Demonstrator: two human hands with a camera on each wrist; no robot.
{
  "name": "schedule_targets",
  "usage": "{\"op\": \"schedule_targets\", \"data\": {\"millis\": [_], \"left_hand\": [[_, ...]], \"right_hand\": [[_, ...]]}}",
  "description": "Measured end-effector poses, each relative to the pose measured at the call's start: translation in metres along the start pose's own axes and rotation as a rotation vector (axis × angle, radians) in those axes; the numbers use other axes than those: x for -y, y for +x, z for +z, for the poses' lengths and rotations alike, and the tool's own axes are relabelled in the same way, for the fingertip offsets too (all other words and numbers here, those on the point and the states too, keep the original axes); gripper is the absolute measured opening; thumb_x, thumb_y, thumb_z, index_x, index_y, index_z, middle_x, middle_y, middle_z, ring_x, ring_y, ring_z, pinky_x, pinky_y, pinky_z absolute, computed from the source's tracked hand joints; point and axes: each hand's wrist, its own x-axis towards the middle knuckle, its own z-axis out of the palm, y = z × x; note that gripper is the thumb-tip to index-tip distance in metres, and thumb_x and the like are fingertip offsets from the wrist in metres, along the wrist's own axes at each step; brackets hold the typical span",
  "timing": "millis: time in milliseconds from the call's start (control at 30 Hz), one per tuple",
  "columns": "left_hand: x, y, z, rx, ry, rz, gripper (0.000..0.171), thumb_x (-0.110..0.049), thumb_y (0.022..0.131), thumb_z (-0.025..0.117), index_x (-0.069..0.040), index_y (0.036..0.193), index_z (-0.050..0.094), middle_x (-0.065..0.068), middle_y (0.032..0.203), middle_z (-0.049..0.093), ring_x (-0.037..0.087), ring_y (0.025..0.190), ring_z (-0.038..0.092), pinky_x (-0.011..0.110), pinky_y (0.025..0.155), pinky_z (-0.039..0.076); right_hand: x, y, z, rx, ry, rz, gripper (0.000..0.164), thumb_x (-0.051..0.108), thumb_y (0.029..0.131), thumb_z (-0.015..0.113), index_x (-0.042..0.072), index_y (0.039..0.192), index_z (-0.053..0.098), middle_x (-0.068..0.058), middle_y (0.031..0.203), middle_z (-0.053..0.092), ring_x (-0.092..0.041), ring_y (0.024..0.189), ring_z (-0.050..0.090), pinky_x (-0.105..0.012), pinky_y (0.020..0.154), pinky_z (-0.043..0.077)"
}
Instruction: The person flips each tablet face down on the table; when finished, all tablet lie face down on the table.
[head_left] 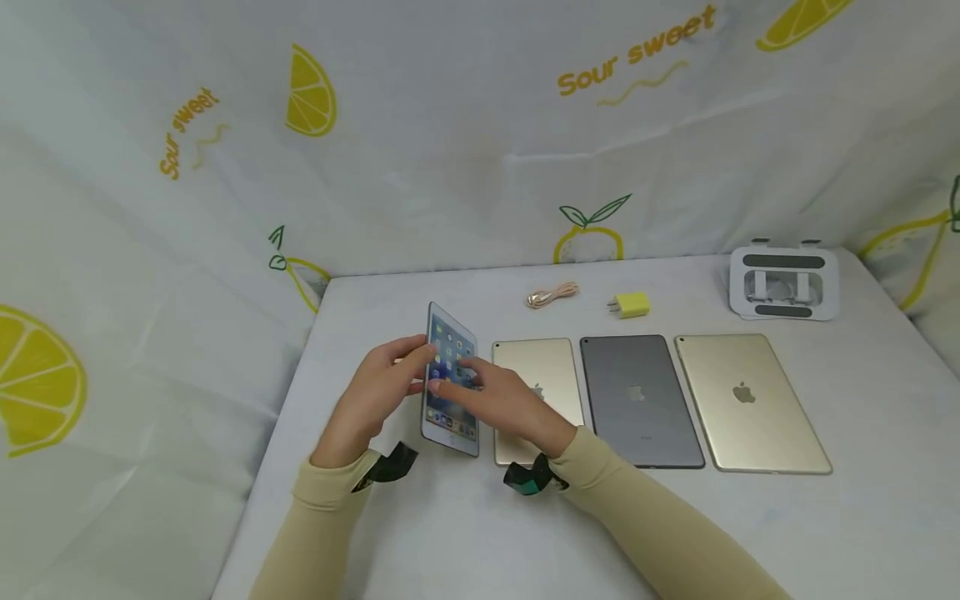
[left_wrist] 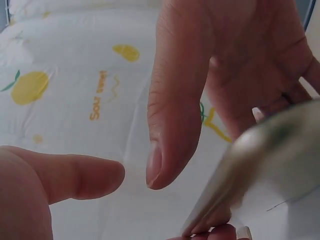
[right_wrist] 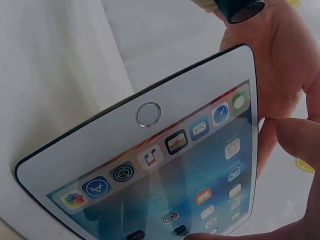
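A white-fronted tablet (head_left: 450, 408) stands tilted on the left part of the table, its lit screen full of app icons and facing right. My left hand (head_left: 378, 392) holds it by the left edge; in the left wrist view some fingertips (left_wrist: 217, 232) lie against its rim. Across the screen side reaches my right hand (head_left: 510, 400), with thumb and fingers extended and not curled round the tablet. In the right wrist view the home button (right_wrist: 149, 115) shows near one end of the tablet. Beside it, partly under my right hand, lies a small gold tablet (head_left: 536, 358), face down.
To the right lie a grey tablet (head_left: 637, 417) and a larger gold tablet (head_left: 757, 408), both backs up. Behind them are a coiled cable (head_left: 552, 294), a yellow charger plug (head_left: 632, 305) and a white folding stand (head_left: 783, 282). A lemon-print cloth (head_left: 450, 167) hangs behind the table.
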Motion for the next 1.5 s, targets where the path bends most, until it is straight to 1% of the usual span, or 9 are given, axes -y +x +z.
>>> {"op": "schedule_targets", "data": {"millis": [133, 333, 533, 633, 767, 967, 1167, 1300, 1500], "left_hand": [[-0.001, -0.001, 0.000, -0.001, 0.013, 0.011, 0.060, -0.043, 0.109, 0.059, -0.010, 0.159, 0.053, 0.015, 0.144, 0.066, 0.031, 0.124, 0.070, 0.048, 0.109, 0.059], [0.001, -0.004, 0.000, -0.008, 0.033, -0.008, 0.060, -0.045, 0.108, 0.060, -0.015, 0.160, 0.052, 0.012, 0.145, 0.063, 0.031, 0.121, 0.072, 0.049, 0.110, 0.059], [0.001, 0.000, 0.003, 0.015, 0.013, 0.017, 0.065, -0.045, 0.107, 0.062, -0.014, 0.162, 0.049, 0.012, 0.144, 0.063, 0.030, 0.118, 0.073, 0.047, 0.109, 0.059], [0.001, 0.001, 0.005, 0.030, 0.003, 0.028, 0.066, -0.045, 0.107, 0.062, -0.012, 0.162, 0.049, 0.012, 0.144, 0.062, 0.030, 0.119, 0.072, 0.045, 0.107, 0.061], [0.000, 0.001, 0.007, 0.037, 0.006, 0.028, 0.066, -0.046, 0.107, 0.062, -0.012, 0.163, 0.048, 0.013, 0.144, 0.061, 0.029, 0.120, 0.072, 0.045, 0.107, 0.061], [-0.001, 0.000, 0.007, 0.028, 0.015, 0.012, 0.066, -0.047, 0.107, 0.061, -0.016, 0.164, 0.046, 0.013, 0.143, 0.060, 0.029, 0.109, 0.077, 0.048, 0.108, 0.060], [-0.002, -0.001, 0.008, 0.029, 0.035, -0.007, 0.070, -0.052, 0.106, 0.062, -0.018, 0.164, 0.045, 0.012, 0.145, 0.059, 0.028, 0.103, 0.078, 0.053, 0.110, 0.056], [-0.003, -0.002, 0.009, 0.025, 0.042, -0.004, 0.068, -0.052, 0.106, 0.062, -0.019, 0.164, 0.045, 0.012, 0.143, 0.061, 0.027, 0.100, 0.077, 0.053, 0.109, 0.055], [-0.003, -0.002, 0.011, 0.029, 0.030, 0.009, 0.065, -0.048, 0.107, 0.062, -0.018, 0.163, 0.047, 0.013, 0.141, 0.061, 0.026, 0.102, 0.076, 0.047, 0.106, 0.059]], "right_hand": [[0.001, 0.001, 0.001, 0.004, 0.010, -0.006, 0.094, 0.077, 0.094, 0.061, 0.016, 0.164, 0.046, -0.019, 0.149, 0.066, -0.035, 0.134, 0.068, -0.058, 0.107, 0.058], [-0.001, 0.002, 0.003, 0.052, 0.048, -0.019, 0.096, 0.078, 0.094, 0.062, 0.015, 0.164, 0.045, -0.018, 0.149, 0.066, -0.031, 0.133, 0.068, -0.053, 0.107, 0.059], [-0.003, 0.003, 0.001, 0.082, 0.162, -0.018, 0.090, 0.071, 0.097, 0.065, 0.015, 0.165, 0.043, -0.019, 0.149, 0.065, -0.027, 0.124, 0.073, -0.046, 0.101, 0.064], [-0.004, 0.004, 0.001, 0.093, 0.203, -0.021, 0.090, 0.068, 0.098, 0.065, 0.014, 0.165, 0.041, -0.020, 0.149, 0.065, -0.027, 0.124, 0.073, -0.044, 0.100, 0.065], [-0.005, 0.004, 0.001, 0.104, 0.221, -0.024, 0.088, 0.066, 0.099, 0.066, 0.013, 0.165, 0.040, -0.021, 0.149, 0.064, -0.028, 0.126, 0.072, -0.045, 0.101, 0.064], [-0.001, 0.003, 0.001, 0.116, 0.222, -0.029, 0.091, 0.066, 0.097, 0.067, 0.014, 0.166, 0.038, -0.019, 0.153, 0.062, -0.027, 0.130, 0.070, -0.046, 0.106, 0.062], [0.000, 0.003, 0.001, 0.121, 0.210, -0.022, 0.096, 0.071, 0.094, 0.068, 0.017, 0.168, 0.037, -0.015, 0.156, 0.060, -0.026, 0.135, 0.067, -0.049, 0.112, 0.057], [-0.001, 0.003, 0.002, 0.125, 0.223, -0.029, 0.094, 0.070, 0.095, 0.068, 0.017, 0.167, 0.038, -0.013, 0.154, 0.062, -0.024, 0.133, 0.068, -0.049, 0.115, 0.055], [-0.001, 0.002, 0.002, 0.151, 0.251, -0.054, 0.091, 0.065, 0.099, 0.067, 0.016, 0.169, 0.036, -0.014, 0.153, 0.063, -0.022, 0.126, 0.072, -0.050, 0.116, 0.054]]}}
